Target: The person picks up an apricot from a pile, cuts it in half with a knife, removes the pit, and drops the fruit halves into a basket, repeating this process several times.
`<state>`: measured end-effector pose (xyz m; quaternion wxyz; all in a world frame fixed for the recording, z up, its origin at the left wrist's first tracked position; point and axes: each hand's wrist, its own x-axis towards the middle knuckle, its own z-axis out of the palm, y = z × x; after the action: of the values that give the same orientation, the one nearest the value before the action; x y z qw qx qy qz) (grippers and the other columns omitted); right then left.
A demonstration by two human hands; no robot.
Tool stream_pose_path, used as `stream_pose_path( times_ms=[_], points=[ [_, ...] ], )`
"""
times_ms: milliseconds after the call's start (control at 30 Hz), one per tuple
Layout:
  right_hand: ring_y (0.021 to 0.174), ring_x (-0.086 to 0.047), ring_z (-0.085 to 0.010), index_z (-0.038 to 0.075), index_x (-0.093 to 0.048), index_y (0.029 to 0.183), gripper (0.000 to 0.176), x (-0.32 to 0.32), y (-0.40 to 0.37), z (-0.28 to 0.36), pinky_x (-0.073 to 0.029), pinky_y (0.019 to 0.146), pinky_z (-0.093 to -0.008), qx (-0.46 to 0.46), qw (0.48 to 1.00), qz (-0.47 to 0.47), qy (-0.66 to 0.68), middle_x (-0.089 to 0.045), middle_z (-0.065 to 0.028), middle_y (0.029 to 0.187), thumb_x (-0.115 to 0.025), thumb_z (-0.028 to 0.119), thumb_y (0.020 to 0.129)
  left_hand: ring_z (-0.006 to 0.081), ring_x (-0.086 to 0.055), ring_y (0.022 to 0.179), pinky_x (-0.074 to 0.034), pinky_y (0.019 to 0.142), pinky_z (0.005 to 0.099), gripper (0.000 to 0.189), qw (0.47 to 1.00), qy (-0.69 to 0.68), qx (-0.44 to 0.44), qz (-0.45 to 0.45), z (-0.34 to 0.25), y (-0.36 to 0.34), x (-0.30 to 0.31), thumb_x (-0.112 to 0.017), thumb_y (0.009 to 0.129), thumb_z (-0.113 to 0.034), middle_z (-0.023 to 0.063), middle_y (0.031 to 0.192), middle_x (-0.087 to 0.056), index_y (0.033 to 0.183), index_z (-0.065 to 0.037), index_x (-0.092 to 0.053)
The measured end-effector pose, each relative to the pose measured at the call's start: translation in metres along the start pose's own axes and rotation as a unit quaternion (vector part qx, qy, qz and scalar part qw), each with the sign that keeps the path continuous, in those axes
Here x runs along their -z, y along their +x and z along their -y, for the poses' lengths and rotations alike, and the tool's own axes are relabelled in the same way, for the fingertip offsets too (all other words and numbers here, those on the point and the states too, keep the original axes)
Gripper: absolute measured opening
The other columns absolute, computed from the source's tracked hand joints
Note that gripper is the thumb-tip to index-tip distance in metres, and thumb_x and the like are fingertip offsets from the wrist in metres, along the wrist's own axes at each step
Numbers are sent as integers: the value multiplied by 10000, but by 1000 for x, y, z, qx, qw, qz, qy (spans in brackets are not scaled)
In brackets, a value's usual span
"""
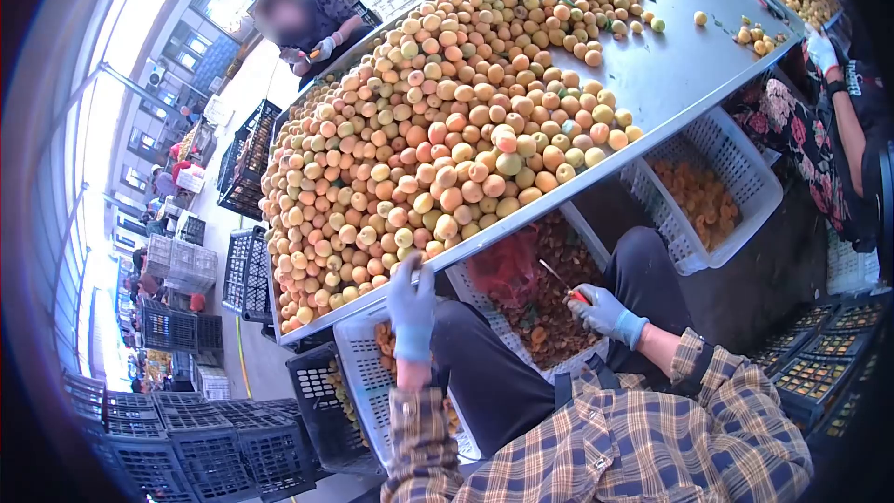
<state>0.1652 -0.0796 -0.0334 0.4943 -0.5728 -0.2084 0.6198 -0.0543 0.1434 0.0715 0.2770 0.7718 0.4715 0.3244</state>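
Heaped apricot-like fruits (400,158) cover much of a metal table (643,65). My left hand (412,303), in a pale glove, reaches up to the table's near edge beside the lowest fruits; its fingertips are blurred against the fruit, and what they hold, if anything, cannot be made out. Lower right of it, my right hand (603,310), gloved too, is closed round the red handle of a small knife (557,275) whose blade points up and left. Beneath the knife is a crate of pits and scraps (549,317) with a red plastic bag (506,270) in it.
A white crate with orange fruit pieces (698,200) stands below the table at right, another white crate (358,363) at left. Black crates (209,447) are stacked lower left. One person (312,28) works across the table, another (843,121) at the right edge.
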Motion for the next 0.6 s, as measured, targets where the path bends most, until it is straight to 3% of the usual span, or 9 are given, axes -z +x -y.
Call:
stream_pose_path(
  times_ms=[33,100,200,333,400,433,500,567,600],
  points=[
    [644,-511,-89,51,-555,979,194,0,-2,1,-442,594,-252,6,1000,-2,-5,-572,-7,759,-598,228,910,296,-631,887,-483,799,355,336,999,7,-39,-3,13,26,-21,-607,855,-210,175,949,-660,1124,-8,-599],
    [586,-460,-38,77,-560,944,122,-2,-4,5,-396,523,-209,25,998,-14,-58,-525,40,707,-550,199,938,325,-631,922,-487,806,385,393,999,40,5,6,7,69,-53,-627,838,-289,189,1000,-655,1137,-35,-600],
    [627,-490,-58,71,-592,978,162,2,1,-2,-421,572,-231,23,997,-16,-70,-554,20,723,-562,222,928,356,-629,929,-485,812,454,517,958,280,31,50,15,113,-94,-642,780,-450,182,1012,-651,1144,-87,-590],
    [641,-505,-65,55,-599,1029,197,8,14,-21,-438,593,-245,87,988,-20,-125,-572,5,764,-563,219,928,316,-640,922,-498,796,426,465,968,238,78,32,7,112,-99,-669,772,-383,183,999,-646,1101,-67,-579],
    [635,-507,-64,60,-590,1045,190,1,1,1,-443,584,-240,70,995,-15,-64,-565,8,753,-555,209,933,243,-644,886,-509,776,361,424,999,-13,6,-46,16,98,-95,-702,767,-227,149,971,-648,1103,-19,-551],
    [629,-508,-62,65,-580,1061,185,1,-4,8,-447,575,-235,50,999,-17,2,-559,10,743,-548,199,938,197,-629,872,-521,767,318,394,990,-134,19,-30,17,89,-91,-686,776,-72,113,991,-636,1128,9,-528],
    [603,-493,-52,79,-559,1110,200,6,-7,8,-430,541,-214,94,995,15,4,-542,18,725,-508,200,959,224,-625,910,-533,793,334,383,881,-453,130,38,4,57,-80,-663,799,-22,114,1046,-618,1155,-3,-522],
    [600,-469,-44,81,-545,1170,270,4,-19,23,-412,537,-206,92,995,40,28,-516,29,716,-482,258,976,255,-617,960,-538,822,360,407,724,-662,139,135,-19,16,-74,-647,820,-17,123,1100,-595,1200,-22,-502],
    [614,-445,-32,84,-542,1179,297,4,-24,26,-395,547,-197,118,990,59,39,-500,34,717,-484,294,976,276,-602,1015,-535,828,352,456,691,-685,146,181,-27,-4,-72,-627,833,-7,142,1140,-572,1261,-29,-470]
  ],
)
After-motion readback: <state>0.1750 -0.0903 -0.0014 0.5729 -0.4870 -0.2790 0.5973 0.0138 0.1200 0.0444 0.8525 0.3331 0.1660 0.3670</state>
